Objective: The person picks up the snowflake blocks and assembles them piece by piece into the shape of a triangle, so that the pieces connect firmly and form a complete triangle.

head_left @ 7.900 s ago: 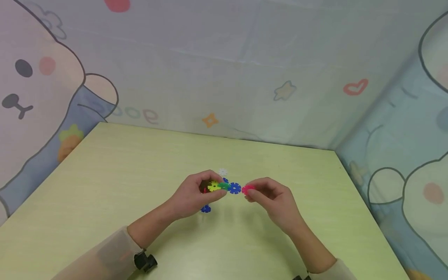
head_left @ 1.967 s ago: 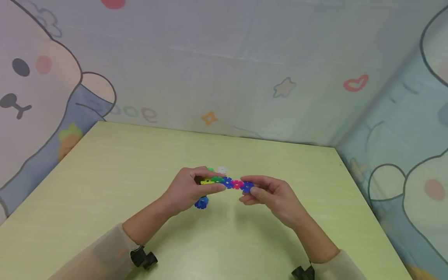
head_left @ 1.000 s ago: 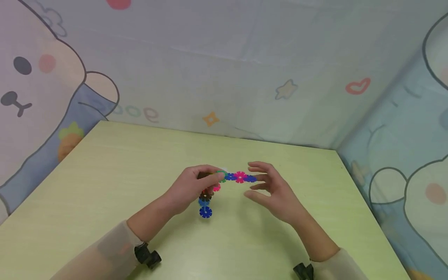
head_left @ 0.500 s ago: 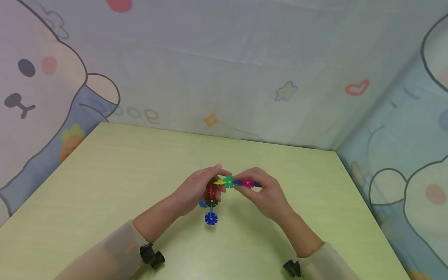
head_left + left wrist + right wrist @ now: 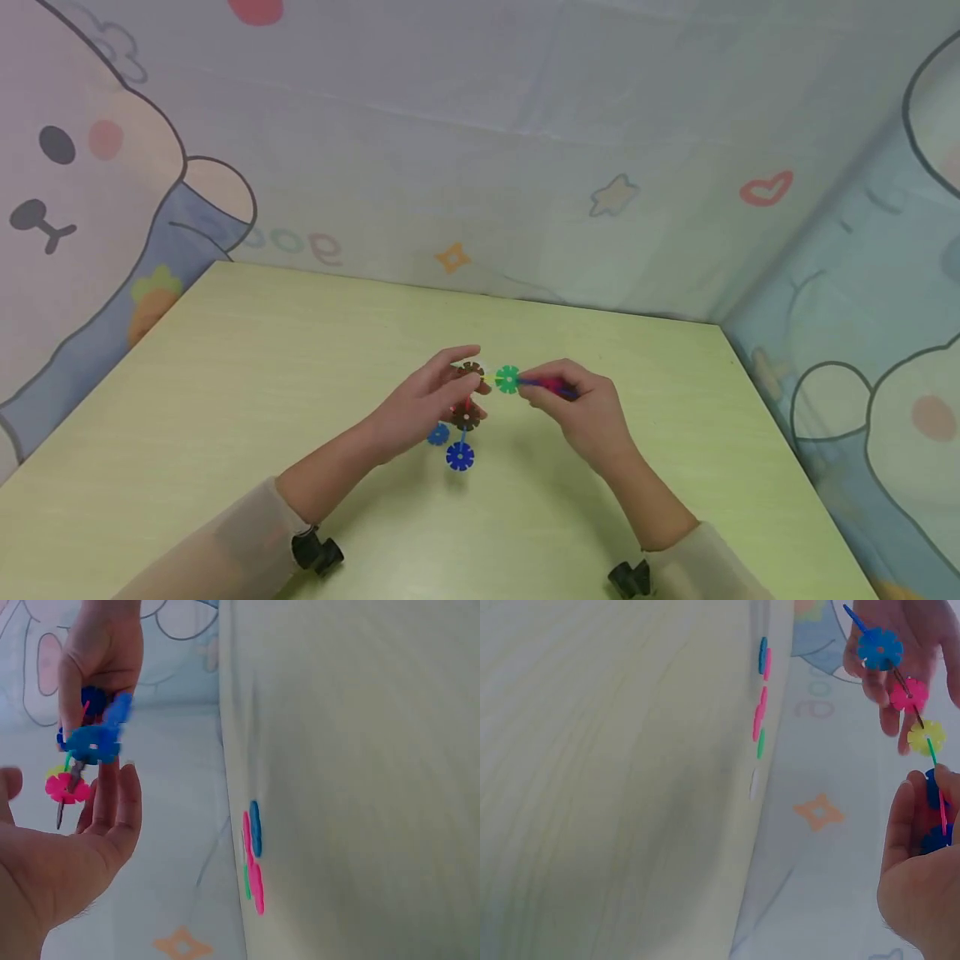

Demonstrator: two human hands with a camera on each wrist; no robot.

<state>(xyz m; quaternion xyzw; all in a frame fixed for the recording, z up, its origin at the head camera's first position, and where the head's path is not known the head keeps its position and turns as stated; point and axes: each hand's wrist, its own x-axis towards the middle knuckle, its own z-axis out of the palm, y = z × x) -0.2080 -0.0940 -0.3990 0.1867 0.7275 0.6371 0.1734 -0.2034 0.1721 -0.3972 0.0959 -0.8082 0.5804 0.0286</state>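
Observation:
A chain of interlocking snowflake discs hangs above the table between both hands. My right hand (image 5: 588,408) pinches its right end, with dark blue and pink discs partly hidden in the fingers. A green disc (image 5: 507,379) and a yellow one lie toward the left. My left hand (image 5: 412,412) is around the left part, its fingers spread and loose; in the right wrist view its palm lies open behind a blue disc (image 5: 880,649) and a pink disc (image 5: 909,695). Below it hang a brown disc (image 5: 467,416), a light blue disc (image 5: 438,433) and a dark blue disc (image 5: 460,457).
Several loose discs lie on the pale table (image 5: 300,333), among them a blue disc (image 5: 256,827), pink ones, a green disc (image 5: 761,743) and a white disc (image 5: 754,784). The hands mostly hide them in the head view. A printed cloth backdrop (image 5: 480,150) stands behind the table.
A dark blue disc has joined the chain beyond the pink one. My right hand let go, then pinched the chain again; the chain turned and shifted right. My left hand's fingers have loosened.

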